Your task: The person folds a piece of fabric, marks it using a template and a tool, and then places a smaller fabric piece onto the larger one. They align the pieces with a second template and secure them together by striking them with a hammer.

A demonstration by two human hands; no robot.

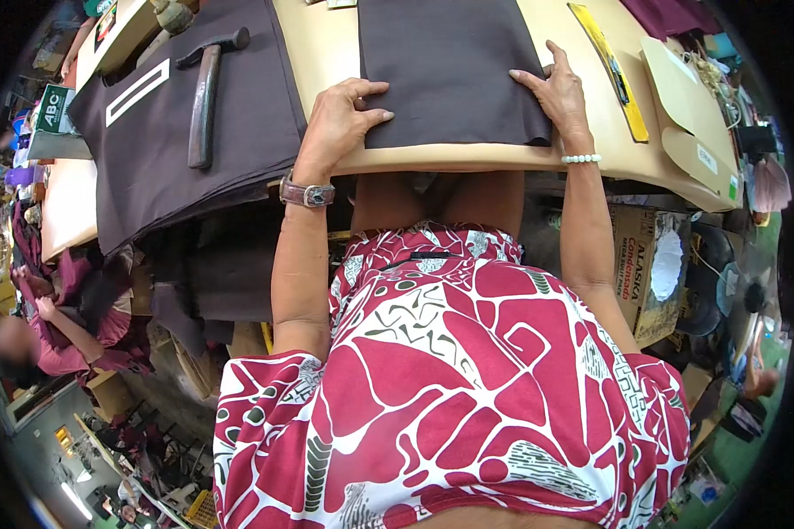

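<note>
1. Pressing flat, both hands rest on a dark cloth panel (450, 70) that lies on a tan worktable (326, 53); its near edge sits just short of the table's front rim.
2. The left hand (340, 119) lies at the panel's left edge, fingers (370, 88) spread and slightly curled, tips on the cloth, gripping nothing.
3. The right hand (560, 93) lies palm-down at the panel's right edge, fingers extended and open, closed on nothing.
4. To do this well, I judge both palms should keep even pressure and sweep outward from the fingertips, so the cloth stays smooth and square to the rim.
5. Beyond the left fingers, a hammer (205, 97) lies on a larger dark fabric stack (150, 167).
6. Beyond the right fingers lie a yellow ruler (609, 70) and tan paper patterns (684, 101).
7. Another person in a maroon top (71, 339) sits well apart, at the left.
</note>
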